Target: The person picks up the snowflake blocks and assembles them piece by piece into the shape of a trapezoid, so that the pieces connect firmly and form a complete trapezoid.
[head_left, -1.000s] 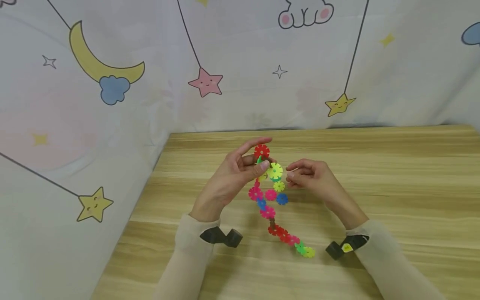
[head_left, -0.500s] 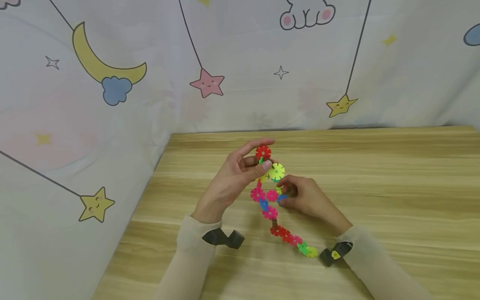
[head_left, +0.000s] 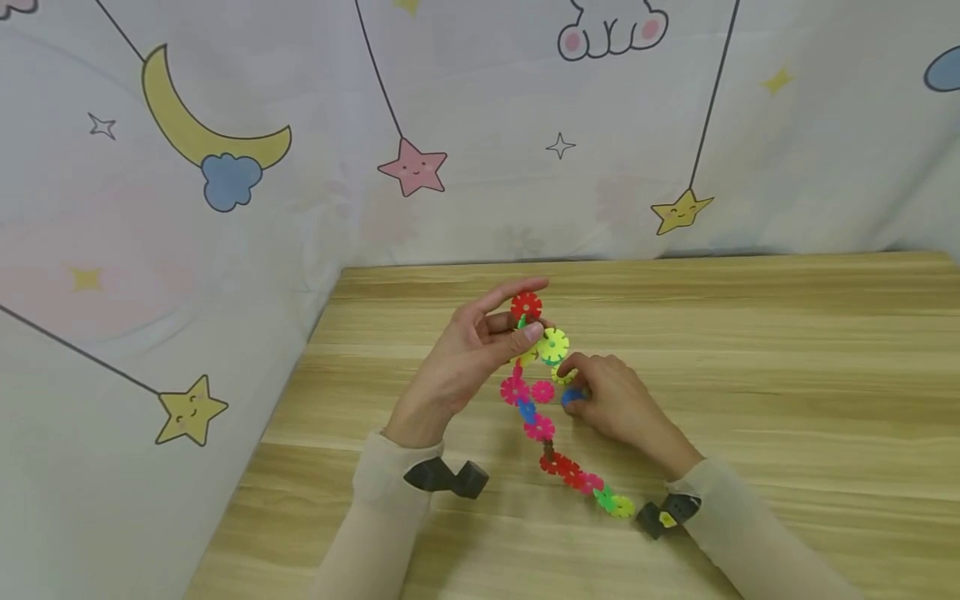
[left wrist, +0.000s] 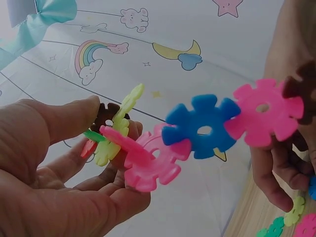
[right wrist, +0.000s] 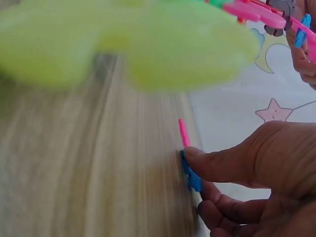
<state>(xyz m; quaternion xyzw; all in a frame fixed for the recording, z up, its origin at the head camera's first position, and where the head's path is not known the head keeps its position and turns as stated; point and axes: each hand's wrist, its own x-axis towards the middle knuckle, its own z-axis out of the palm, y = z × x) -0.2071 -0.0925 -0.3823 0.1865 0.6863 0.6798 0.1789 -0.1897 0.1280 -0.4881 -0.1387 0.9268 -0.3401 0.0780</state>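
The left hand [head_left: 480, 350] holds one end of a chain of flower-shaped discs [head_left: 539, 428] with its thumb against a brown disc [left wrist: 104, 112], apparently to steady the string at its branching part; the remainder extends above the tabletop [head_left: 787, 375] towards the wearer. Whether the free end touches the surface cannot be told. The right hand [head_left: 618, 398] has a narrow grip, thumb and fingers pinching a blue disc [right wrist: 190, 171], probably by its edge because the piece is thin. A pink disc [head_left: 542, 392] and a yellow disc [head_left: 562, 375] lie just beside it. Compared with one second earlier, when the right hand is apart from the blue disc, it now grips it; the left hand's hold appears unchanged.
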